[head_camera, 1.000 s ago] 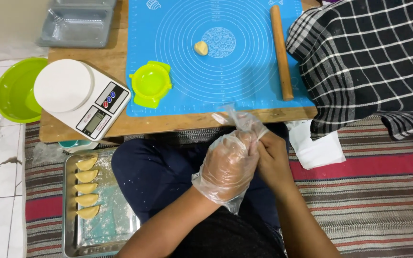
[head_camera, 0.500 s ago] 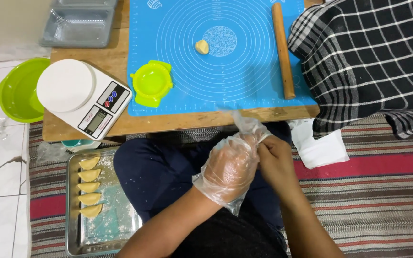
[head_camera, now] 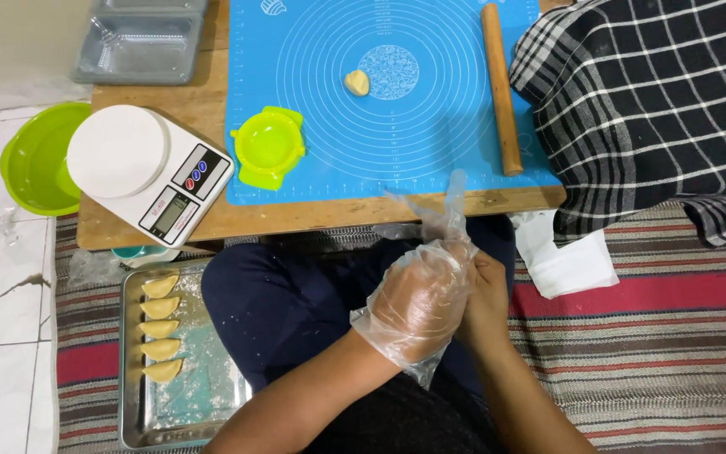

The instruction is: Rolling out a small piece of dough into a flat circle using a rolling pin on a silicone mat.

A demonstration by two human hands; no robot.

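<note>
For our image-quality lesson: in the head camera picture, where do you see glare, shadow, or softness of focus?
Head view: even, soft indoor light; the rolling pin casts only a faint shadow on the blue mat. Mild sheen shows on the clear glove over the left hand and on the metal tray. The glove's loose tips look slightly soft; the scale is sharp. Table edges show little bowing.

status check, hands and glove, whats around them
Left hand in loose clear glove, right hand bare, pressed against it over lap. Dough ball alone on blue mat. Nothing between hands and table.
</note>
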